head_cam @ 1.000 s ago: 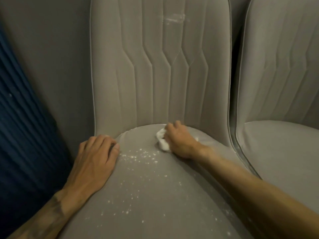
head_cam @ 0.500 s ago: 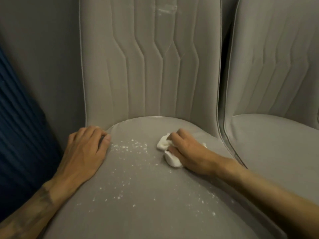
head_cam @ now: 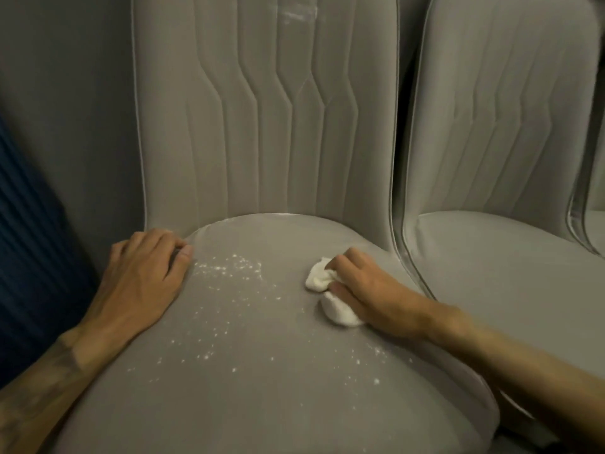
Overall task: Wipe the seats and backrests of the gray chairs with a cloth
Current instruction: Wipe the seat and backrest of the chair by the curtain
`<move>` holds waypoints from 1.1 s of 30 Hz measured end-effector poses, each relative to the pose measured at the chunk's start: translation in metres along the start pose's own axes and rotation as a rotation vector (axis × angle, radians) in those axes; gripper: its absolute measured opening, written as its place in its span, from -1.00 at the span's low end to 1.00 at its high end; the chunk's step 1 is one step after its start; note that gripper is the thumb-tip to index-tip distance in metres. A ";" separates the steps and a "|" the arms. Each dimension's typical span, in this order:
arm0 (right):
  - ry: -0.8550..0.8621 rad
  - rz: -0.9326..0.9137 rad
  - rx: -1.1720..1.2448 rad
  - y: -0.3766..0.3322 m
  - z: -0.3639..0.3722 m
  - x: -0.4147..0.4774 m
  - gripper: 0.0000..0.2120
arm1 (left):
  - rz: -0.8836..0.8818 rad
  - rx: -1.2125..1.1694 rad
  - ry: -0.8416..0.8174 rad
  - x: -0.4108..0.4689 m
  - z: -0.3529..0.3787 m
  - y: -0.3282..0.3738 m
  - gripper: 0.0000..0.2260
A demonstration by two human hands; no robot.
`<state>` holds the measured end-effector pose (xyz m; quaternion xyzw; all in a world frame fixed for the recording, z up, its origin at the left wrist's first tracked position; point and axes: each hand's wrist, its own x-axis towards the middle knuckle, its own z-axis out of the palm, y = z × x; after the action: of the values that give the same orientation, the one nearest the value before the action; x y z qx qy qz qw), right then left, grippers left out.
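Observation:
A gray chair fills the view, its seat (head_cam: 255, 388) speckled with white powder (head_cam: 229, 273) across the middle and left. My right hand (head_cam: 370, 290) presses a crumpled white cloth (head_cam: 327, 290) onto the right side of the seat, fingers closed over it. My left hand (head_cam: 144, 276) lies flat on the seat's left edge, fingers curled over the rim, holding nothing. The quilted backrest (head_cam: 262, 109) stands upright behind, with a faint white smear (head_cam: 296, 14) near its top.
A second gray chair (head_cam: 507, 257) stands close on the right, a narrow gap between the two. A gray wall (head_cam: 65, 109) runs behind on the left. Dark blue ribbed fabric (head_cam: 29, 257) lies at the left edge.
My right hand has dragged the cloth from the back of the seat, by the backrest, toward me and to the right. My left hand has stayed on the seat's left edge.

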<state>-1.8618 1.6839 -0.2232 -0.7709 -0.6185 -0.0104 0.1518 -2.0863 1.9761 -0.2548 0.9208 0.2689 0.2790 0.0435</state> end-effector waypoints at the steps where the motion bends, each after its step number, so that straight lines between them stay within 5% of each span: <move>1: -0.004 0.058 -0.041 0.011 -0.006 0.002 -0.73 | 0.001 -0.001 0.000 0.000 0.000 0.000 -0.71; 5: 0.019 0.348 -0.137 0.032 -0.019 0.023 -0.69 | 0.005 -0.017 0.006 -0.001 0.000 0.001 -0.74; 11: 0.016 0.017 0.071 -0.011 0.001 -0.024 -0.74 | 0.002 -0.039 -0.022 -0.001 -0.001 0.001 -0.69; 17: 0.024 0.359 -0.093 0.043 -0.021 0.006 -0.73 | -0.004 -0.010 -0.035 -0.001 -0.004 0.005 -0.66; 23: 0.001 0.064 0.084 0.000 -0.004 -0.043 -0.70 | 0.004 -0.013 -0.031 0.000 -0.003 0.004 -0.66; 29: 0.031 0.348 -0.017 0.033 -0.025 -0.020 -0.75 | 0.006 -0.028 -0.033 0.000 -0.005 0.005 -0.64; 33: 0.115 0.148 0.074 -0.012 -0.005 -0.055 -0.82 | -0.002 -0.019 -0.043 0.000 -0.004 0.003 -0.64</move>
<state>-1.8856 1.6328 -0.2270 -0.8065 -0.5501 -0.0206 0.2155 -2.0871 1.9731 -0.2504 0.9259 0.2663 0.2615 0.0583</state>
